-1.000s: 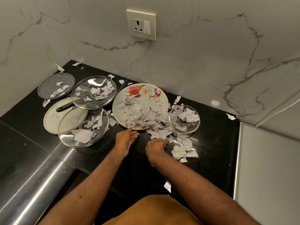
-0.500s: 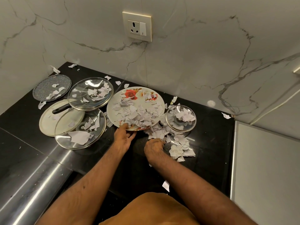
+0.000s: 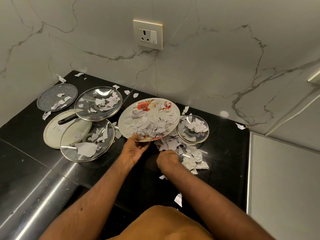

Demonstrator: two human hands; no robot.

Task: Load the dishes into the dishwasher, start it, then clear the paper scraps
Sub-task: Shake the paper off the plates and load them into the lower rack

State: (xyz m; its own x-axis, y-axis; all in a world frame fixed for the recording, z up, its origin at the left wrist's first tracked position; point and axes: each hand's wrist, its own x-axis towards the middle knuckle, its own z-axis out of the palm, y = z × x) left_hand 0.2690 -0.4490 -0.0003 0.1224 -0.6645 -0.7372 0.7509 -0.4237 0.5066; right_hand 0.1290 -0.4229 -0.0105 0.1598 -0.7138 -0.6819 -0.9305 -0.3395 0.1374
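Black worktop (image 3: 225,153) fills a marble-walled corner. The left hand (image 3: 136,149) grips the near rim of the plate (image 3: 170,110), thumb on top and fingers hidden beneath. Scraps (image 3: 150,129) heap on the plate and spill onto the worktop beside a small lid (image 3: 202,138). The right hand (image 3: 168,159) rests knuckles-up in that spill. Its fingers curl out of sight, so I cannot tell whether they hold paper.

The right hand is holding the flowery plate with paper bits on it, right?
Not quite: it is the left hand that holds the flowery plate with paper bits on it, gripping its near edge. The right hand is down among the loose paper bits on the counter. The head view shows this.
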